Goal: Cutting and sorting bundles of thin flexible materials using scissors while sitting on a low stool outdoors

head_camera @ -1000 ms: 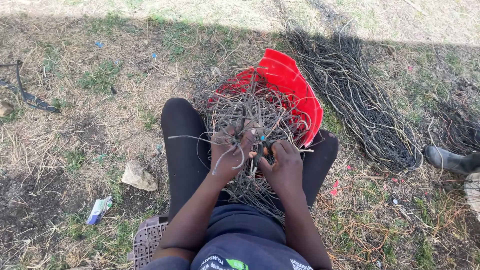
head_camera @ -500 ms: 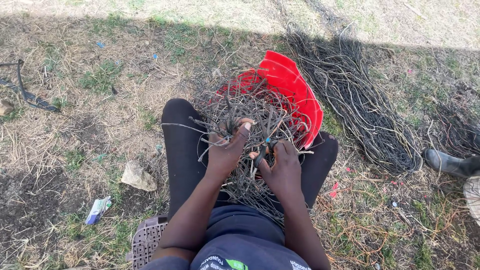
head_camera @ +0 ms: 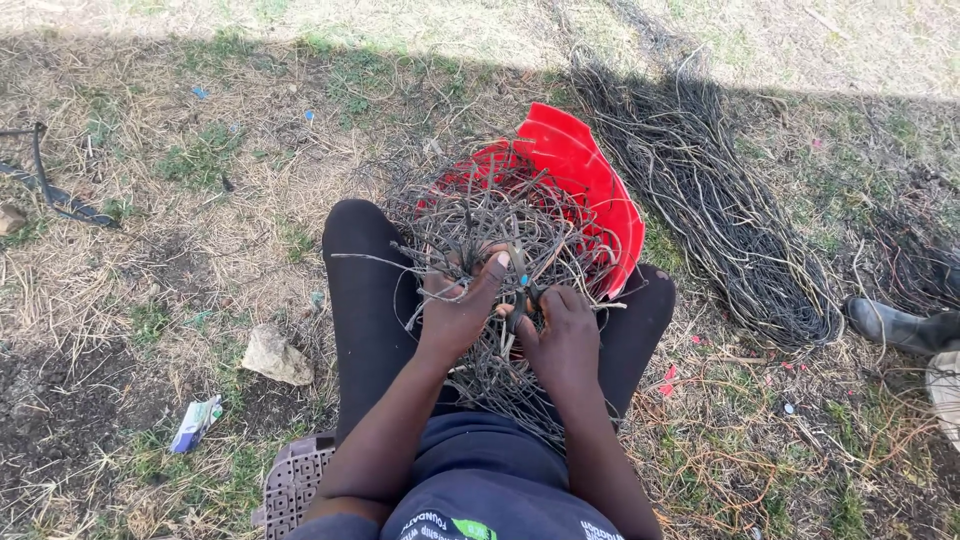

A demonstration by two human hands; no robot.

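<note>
The tangle of dry vines lay on the lap, spilling forward into the red basin — both hands buried in its near edge. Left hand gripped strands; right hand seemingly pinched a small tool.

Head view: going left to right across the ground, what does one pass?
Black strap → crumpled wrapper → pale stone → left hand → right hand → long bundle of dark wires → dark boot.

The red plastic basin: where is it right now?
In the head view, the red plastic basin lies tilted on the grass ahead of both knees, behind the tangled wires, left of the long wire pile.
</note>
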